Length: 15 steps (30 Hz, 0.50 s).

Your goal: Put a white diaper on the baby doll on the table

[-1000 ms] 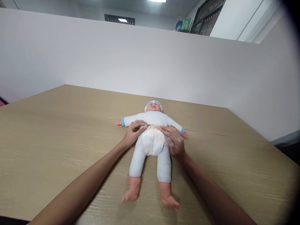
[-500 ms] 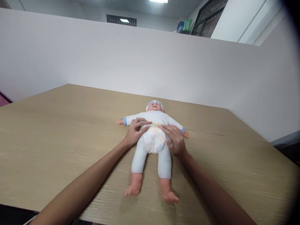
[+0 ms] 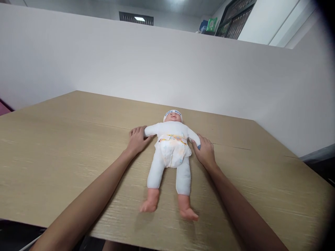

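A baby doll (image 3: 170,129) in a white suit and a lettered white headband lies on its back, feet toward me. Round its hips sits a white diaper (image 3: 171,153) with a coloured print along the waist. My left hand (image 3: 138,140) is wrapped over the end of the doll's arm on the left, hiding the doll's hand. On the other side, my right hand (image 3: 205,150) closes round the cuff of the doll's other arm, and a bit of blue cuff shows by the thumb.
The wooden table (image 3: 78,157) has thin seams across its top. A pale partition wall (image 3: 157,69) rises behind its far edge. Beyond the wall top are a green packet (image 3: 211,24) and a dark-framed window (image 3: 235,19).
Both hands have left the diaper's waist and moved outward to the ends of the doll's arms, taking hold there. The waist print is now uncovered.
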Motion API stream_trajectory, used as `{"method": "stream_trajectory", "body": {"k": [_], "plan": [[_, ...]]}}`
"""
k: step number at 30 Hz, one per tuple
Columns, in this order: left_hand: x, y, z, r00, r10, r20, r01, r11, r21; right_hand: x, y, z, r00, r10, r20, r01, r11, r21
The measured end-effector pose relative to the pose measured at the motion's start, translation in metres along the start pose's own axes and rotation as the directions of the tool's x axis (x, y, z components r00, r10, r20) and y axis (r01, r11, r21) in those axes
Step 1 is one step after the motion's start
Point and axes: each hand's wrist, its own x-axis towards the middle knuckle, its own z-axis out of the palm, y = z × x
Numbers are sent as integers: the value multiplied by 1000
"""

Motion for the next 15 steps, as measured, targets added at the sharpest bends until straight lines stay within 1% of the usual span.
{"method": "stream_trajectory", "body": {"k": [3,6,8,10,12,13,15], "plan": [[-4,9,-3,1000,2,-13,-2,999,52,-4,-13,-5,999,31,41,-34,997,74],[-9,24,-10,999,-1,35,-2,997,79,-10,-32,-10,993,89,78,-100,985,141],[-14,35,-19,996,-20,86,13,997,82,-15,-44,-15,987,133,91,-148,973,180],[-24,47,-33,993,-47,107,43,998,38,-24,-56,-25,981,163,101,-181,958,220],[-45,60,-52,992,-93,91,98,994,-47,-37,-64,-42,979,172,113,-198,934,296],[-60,66,-63,990,-121,74,127,988,-91,-45,-68,-53,978,169,123,-203,911,359],[-103,78,-86,984,-173,36,177,970,-165,-66,-71,-80,977,146,154,-205,844,496]]}}
